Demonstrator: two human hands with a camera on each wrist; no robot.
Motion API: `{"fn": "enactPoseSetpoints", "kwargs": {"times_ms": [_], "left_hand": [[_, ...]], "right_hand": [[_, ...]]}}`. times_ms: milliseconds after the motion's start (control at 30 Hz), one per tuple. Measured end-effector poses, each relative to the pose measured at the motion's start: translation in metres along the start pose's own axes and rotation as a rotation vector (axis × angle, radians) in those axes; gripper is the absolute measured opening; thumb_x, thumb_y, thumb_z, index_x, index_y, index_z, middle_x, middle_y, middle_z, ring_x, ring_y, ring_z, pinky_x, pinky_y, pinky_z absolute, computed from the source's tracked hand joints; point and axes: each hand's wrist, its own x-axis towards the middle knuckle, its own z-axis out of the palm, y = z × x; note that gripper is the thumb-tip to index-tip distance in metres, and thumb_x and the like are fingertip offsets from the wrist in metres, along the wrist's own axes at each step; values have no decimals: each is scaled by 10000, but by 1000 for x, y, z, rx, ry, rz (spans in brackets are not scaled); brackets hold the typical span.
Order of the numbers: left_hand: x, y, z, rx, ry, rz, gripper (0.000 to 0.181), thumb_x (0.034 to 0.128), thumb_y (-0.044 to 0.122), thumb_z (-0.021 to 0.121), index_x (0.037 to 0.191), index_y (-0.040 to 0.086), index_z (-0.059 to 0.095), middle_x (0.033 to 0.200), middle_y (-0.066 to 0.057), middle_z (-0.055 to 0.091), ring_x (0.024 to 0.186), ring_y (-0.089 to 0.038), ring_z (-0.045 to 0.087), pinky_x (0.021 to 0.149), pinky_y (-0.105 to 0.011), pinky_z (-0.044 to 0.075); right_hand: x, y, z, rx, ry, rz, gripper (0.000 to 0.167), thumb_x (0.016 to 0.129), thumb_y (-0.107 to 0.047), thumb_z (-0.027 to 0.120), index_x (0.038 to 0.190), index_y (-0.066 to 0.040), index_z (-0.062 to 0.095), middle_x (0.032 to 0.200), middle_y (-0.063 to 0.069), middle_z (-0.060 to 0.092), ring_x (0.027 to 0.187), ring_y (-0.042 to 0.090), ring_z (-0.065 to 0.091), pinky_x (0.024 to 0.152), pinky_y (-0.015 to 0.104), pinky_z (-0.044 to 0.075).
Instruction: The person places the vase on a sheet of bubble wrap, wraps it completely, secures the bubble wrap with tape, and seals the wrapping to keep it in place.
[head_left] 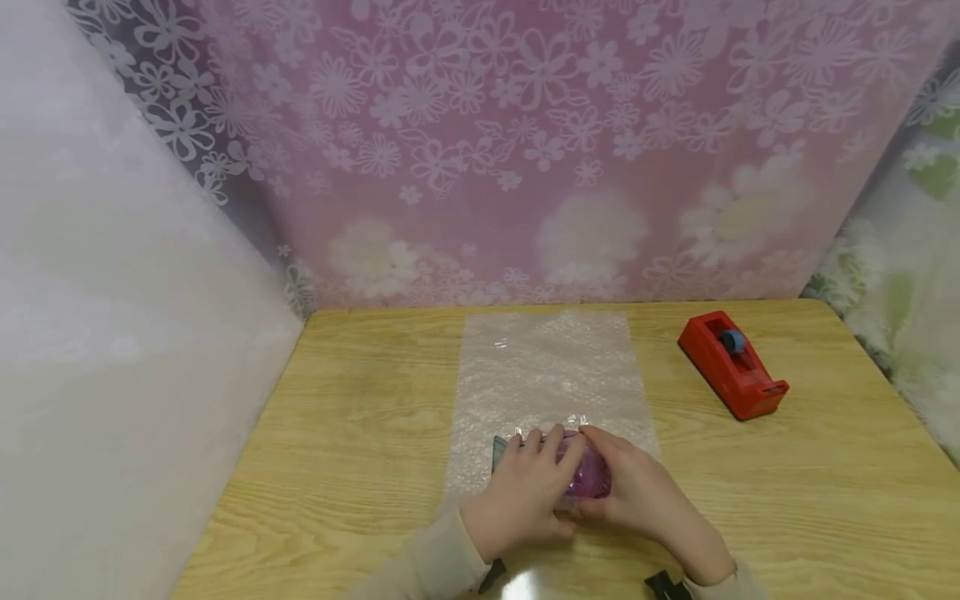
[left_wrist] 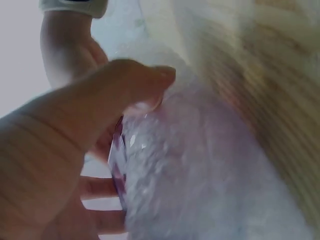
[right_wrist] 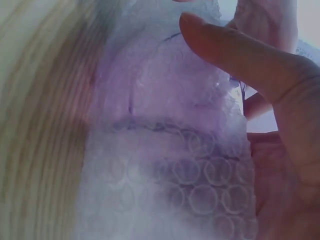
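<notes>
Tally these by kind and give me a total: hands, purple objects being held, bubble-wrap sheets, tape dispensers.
Hands: 2, the left hand and the right hand
Purple object: 1
Bubble-wrap sheet: 1
Red tape dispenser: 1
Total: 5

Bubble wrap (head_left: 555, 367) central, tape dispenser (head_left: 731, 371) right

On the table (head_left: 360, 400), the wrap runs from the far edge to the near side, where an object (head_left: 592, 477) sits between left hand (head_left: 521, 493) and right hand (head_left: 645, 487), wrap against its near face. The dispenser stands right of the wrap. A curtain (head_left: 480, 167) hangs behind; a left cloth (head_left: 112, 333) and right cloth (head_left: 915, 292) flank the table.
</notes>
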Motion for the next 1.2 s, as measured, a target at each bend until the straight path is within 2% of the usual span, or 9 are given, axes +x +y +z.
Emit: {"fn": "enactPoseSetpoints", "kwargs": {"times_ms": [133,233,333,433,567,867,967,1200], "left_hand": [[0,2,4,2,65,-9,994,664,672,797,1433,192,390,1388,-119,513,1151,-295,581,927,-483,503],[1,2,5,-18,83,-13,963,652,659,817,1399,206,413,1357,-111,536,1127,-299,598,909,-493,512],[2,2,5,-27,77,-17,982,631,657,831,1399,214,409,1348,-107,544,1130,-312,602,908,-504,513],[3,2,4,-28,71,-16,981,636,643,837,1405,214,405,1333,-105,555,1121,-310,610,902,-502,518],[3,3,4,-40,58,-23,939,654,608,848,1387,223,405,1288,-90,578,1077,-287,624,877,-474,529],[4,1,4,-67,86,-23,831,659,614,840,1290,243,446,1141,-56,630,927,-235,639,729,-399,530],[4,1,3,-71,91,-17,824,662,617,836,1286,241,452,1114,-59,640,916,-240,647,728,-411,543],[4,1,0,-97,73,-20,825,659,588,855,1284,229,452,1083,-67,645,913,-252,656,755,-448,558]], "right_hand": [[4,1,0,-7,-1,-9,906,556,-342,954,1299,12,576,1200,139,672,1062,317,651,852,502,529],[5,2,0,-3,-14,-3,890,550,-351,953,1287,-12,587,1190,127,678,1047,305,658,834,491,535],[6,2,-2,0,-31,13,881,560,-389,946,1283,-31,592,1186,121,680,1034,308,660,805,495,542],[7,1,-5,-8,-50,36,910,570,-427,937,1302,-14,588,1196,145,676,1032,332,658,766,507,549],[7,0,-8,-6,-93,54,898,580,-492,919,1291,-41,607,1171,120,688,996,307,663,714,485,548],[7,2,-13,61,-185,50,910,621,-626,849,1313,-90,601,1137,69,694,926,203,655,697,393,535],[7,3,-13,69,-194,52,905,624,-629,845,1320,-107,596,1144,70,690,923,195,651,696,379,527],[9,4,-15,74,-218,43,910,617,-648,836,1317,-116,602,1170,75,685,977,226,652,755,433,533]]}}
